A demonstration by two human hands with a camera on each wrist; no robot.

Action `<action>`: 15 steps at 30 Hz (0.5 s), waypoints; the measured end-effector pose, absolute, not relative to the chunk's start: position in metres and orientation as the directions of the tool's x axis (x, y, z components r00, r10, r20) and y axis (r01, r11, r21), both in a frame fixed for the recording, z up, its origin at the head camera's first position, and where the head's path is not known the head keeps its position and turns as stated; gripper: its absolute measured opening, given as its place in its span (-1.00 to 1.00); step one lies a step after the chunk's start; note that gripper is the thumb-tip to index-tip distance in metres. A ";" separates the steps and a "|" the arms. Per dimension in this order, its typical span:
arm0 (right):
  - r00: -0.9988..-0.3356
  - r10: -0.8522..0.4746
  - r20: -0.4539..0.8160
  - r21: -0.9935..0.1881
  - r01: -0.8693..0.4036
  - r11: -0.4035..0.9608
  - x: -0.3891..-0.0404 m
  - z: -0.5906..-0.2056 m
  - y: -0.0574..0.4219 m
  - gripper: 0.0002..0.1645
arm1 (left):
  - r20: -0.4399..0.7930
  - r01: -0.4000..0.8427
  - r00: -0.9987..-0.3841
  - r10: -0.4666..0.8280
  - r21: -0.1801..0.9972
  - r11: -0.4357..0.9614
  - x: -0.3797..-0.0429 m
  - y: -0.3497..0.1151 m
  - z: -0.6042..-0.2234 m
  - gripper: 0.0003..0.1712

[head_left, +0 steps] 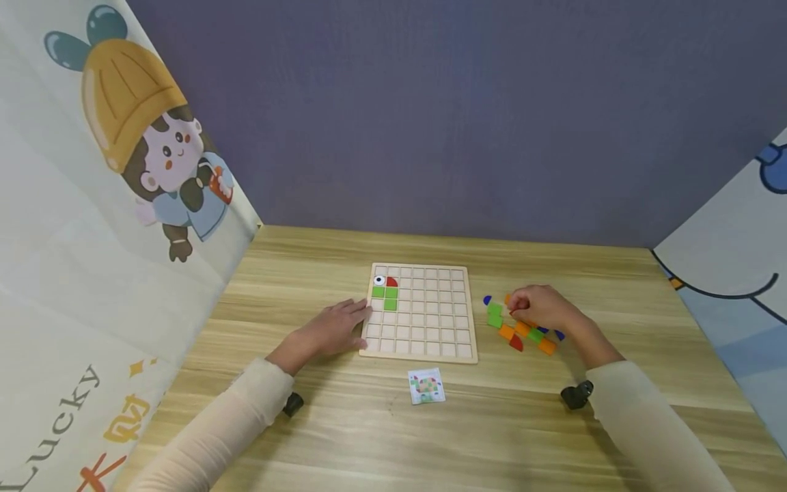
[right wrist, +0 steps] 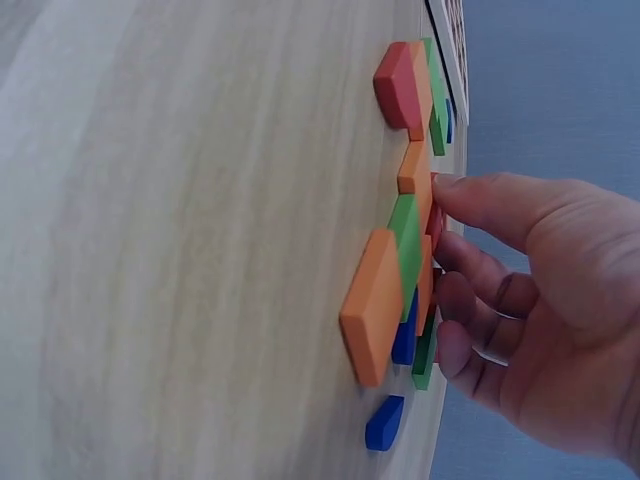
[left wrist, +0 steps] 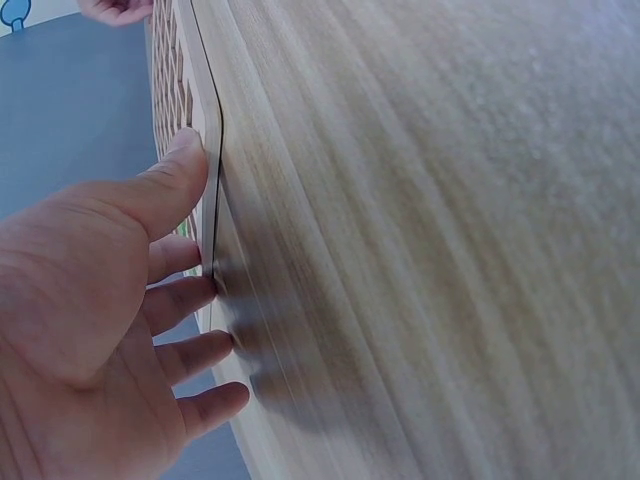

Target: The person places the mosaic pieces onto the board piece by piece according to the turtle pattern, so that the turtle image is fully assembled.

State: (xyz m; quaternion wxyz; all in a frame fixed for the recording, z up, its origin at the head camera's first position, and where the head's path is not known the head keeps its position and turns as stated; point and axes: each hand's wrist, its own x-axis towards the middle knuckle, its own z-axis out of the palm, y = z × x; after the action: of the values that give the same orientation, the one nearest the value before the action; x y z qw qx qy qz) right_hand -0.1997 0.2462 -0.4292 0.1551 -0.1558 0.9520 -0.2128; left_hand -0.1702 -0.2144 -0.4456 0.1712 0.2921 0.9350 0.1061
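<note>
A wooden grid board (head_left: 430, 328) lies on the table, with a white eye tile (head_left: 379, 280), a red quarter-round tile (head_left: 391, 281) and several green square tiles (head_left: 390, 305) in its upper left cells. My left hand (head_left: 335, 326) rests at the board's left edge, fingers spread; in the left wrist view its thumb lies on the rim. Over the loose tiles to the right of the board, my right hand (head_left: 544, 307) pinches a red tile (right wrist: 437, 222) between thumb and index finger, which hide most of it.
Loose orange (right wrist: 370, 305), green (head_left: 494, 321), blue (right wrist: 384, 423) and red (head_left: 516, 342) tiles lie around the right hand. A small pattern card (head_left: 426, 387) is in front of the board. Behind the table (head_left: 369, 424) stands a dark wall (head_left: 418, 123).
</note>
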 end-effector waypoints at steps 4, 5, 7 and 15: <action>-0.910 -0.345 -0.232 -0.450 -0.214 0.867 -0.199 -0.431 0.247 -0.95 | -0.258 0.510 -0.771 0.583 0.298 0.807 -0.170 -0.215 -0.445 -0.11; -0.912 -0.338 -0.233 -0.446 -0.209 0.870 -0.199 -0.431 0.247 -0.95 | -0.257 0.513 -0.770 0.584 0.297 0.806 -0.170 -0.215 -0.446 -0.11; -0.916 -0.327 -0.232 -0.437 -0.202 0.876 -0.198 -0.432 0.248 -0.95 | -0.254 0.516 -0.768 0.588 0.298 0.803 -0.170 -0.215 -0.446 -0.11; -0.925 -0.312 -0.216 -0.412 -0.203 0.888 -0.197 -0.435 0.246 -0.92 | -0.249 0.513 -0.770 0.587 0.305 0.802 -0.169 -0.214 -0.445 -0.12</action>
State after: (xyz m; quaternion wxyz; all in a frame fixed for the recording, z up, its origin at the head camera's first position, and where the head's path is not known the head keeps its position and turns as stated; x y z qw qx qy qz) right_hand -0.1973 0.2461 -0.4354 0.1392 -0.1339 0.9616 -0.1949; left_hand -0.1688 -0.2143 -0.4450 0.1682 0.2944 0.9343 0.1101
